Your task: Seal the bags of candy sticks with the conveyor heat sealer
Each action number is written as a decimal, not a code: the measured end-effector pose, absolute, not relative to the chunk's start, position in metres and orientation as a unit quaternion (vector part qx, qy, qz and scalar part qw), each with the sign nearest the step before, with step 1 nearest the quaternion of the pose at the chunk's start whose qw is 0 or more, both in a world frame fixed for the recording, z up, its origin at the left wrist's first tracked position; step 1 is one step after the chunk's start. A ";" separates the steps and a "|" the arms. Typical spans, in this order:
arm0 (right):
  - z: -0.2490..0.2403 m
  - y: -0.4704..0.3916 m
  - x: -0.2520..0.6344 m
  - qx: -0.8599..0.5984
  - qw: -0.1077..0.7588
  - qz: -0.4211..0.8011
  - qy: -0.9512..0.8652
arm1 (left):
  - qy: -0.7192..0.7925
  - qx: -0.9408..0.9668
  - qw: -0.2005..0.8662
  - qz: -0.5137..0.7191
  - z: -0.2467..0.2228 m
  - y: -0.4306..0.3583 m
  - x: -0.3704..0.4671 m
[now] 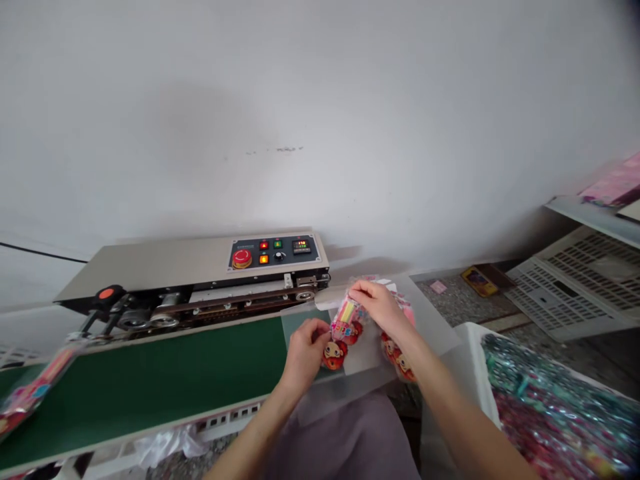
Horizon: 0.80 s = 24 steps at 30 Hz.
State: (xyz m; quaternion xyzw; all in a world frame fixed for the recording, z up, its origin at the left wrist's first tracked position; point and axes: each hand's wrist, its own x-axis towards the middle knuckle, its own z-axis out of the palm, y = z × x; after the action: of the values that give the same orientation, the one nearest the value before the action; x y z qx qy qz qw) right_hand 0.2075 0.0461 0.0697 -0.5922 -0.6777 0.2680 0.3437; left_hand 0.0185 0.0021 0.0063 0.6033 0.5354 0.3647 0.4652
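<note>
Between my hands is a clear plastic packet [343,325] with pink and yellow printing and red-haired cartoon heads at its lower end. My right hand [376,303] pinches its upper edge. My left hand [306,350] has its thumb and fingers closed at the packet's lower left side. Under my right forearm lie more of these packets [397,353], partly hidden, on a translucent sheet [430,327]. Just left of my hands stands a band sealing machine [200,267] with a green conveyor belt [185,373]. Another packet [37,390] lies on the belt's far left end.
The machine's control panel [274,252] has a red stop button and lit displays. At lower right a white foam box [483,373] holds many shiny wrapped items. Beige plastic crates [575,287] stand behind it on the floor. A white wall [320,120] rises behind.
</note>
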 end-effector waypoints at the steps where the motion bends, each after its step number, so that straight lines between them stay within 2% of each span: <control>1: 0.072 0.042 0.207 -0.588 0.342 0.275 -0.680 | 0.528 0.601 0.480 0.361 0.008 0.000 0.017; 6: 0.077 0.028 0.202 -0.556 0.351 0.336 -0.674 | 0.490 0.565 0.570 0.339 0.018 -0.013 0.011; 10: 0.078 0.028 0.195 -0.545 0.351 0.383 -0.658 | 0.473 0.558 0.595 0.332 0.022 -0.020 0.006; 16: 0.073 0.011 0.166 -0.534 0.336 0.289 -0.720 | 0.443 0.561 0.617 0.328 0.024 -0.015 0.002; 19: 0.063 0.016 0.158 -0.556 0.295 0.206 -0.750 | 0.471 0.622 0.541 0.313 0.021 -0.010 0.001; 24: 0.045 0.061 0.162 -0.598 0.260 0.155 -0.742 | 0.500 0.790 0.220 0.279 0.021 -0.002 -0.009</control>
State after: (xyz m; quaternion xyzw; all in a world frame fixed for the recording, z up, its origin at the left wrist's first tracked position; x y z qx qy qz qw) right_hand 0.1623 0.0607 0.0451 -0.5976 -0.7425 0.1553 0.2598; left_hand -0.0089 -0.0021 0.0209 0.7899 0.4997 0.2793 0.2198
